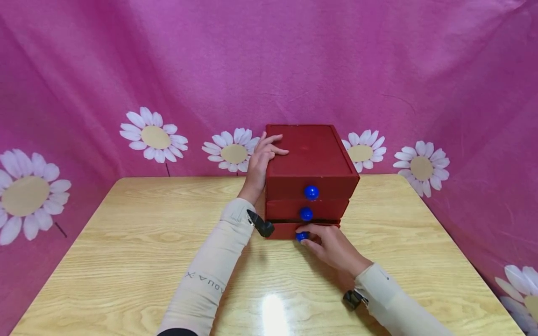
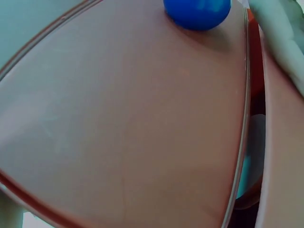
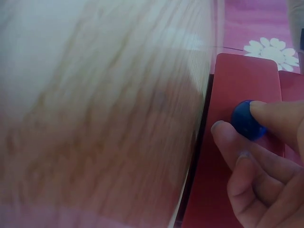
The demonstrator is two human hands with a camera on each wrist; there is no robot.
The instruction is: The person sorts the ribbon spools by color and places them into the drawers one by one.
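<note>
A red three-drawer box (image 1: pixel 304 151) with round blue knobs stands toward the back of the table. My left hand (image 1: pixel 262 161) rests against its upper left side, fingers reaching over the top edge. With thumb and finger, my right hand (image 1: pixel 334 245) pinches the blue knob (image 3: pixel 246 121) of the bottom drawer (image 1: pixel 279 230). That drawer sticks out a little, leaving a narrow dark gap behind its front. Inside a gap in the left wrist view shows a greyish thing (image 2: pixel 255 147), whose kind I cannot tell. Both upper drawers look closed.
The box stands on a light wood table (image 1: pixel 168 233), with bare wood at its left and right. Behind it hangs a pink cloth (image 1: pixel 273 60) printed with white daisies. A black strap device (image 1: pixel 261 225) is worn on the left wrist, close to the box's front corner.
</note>
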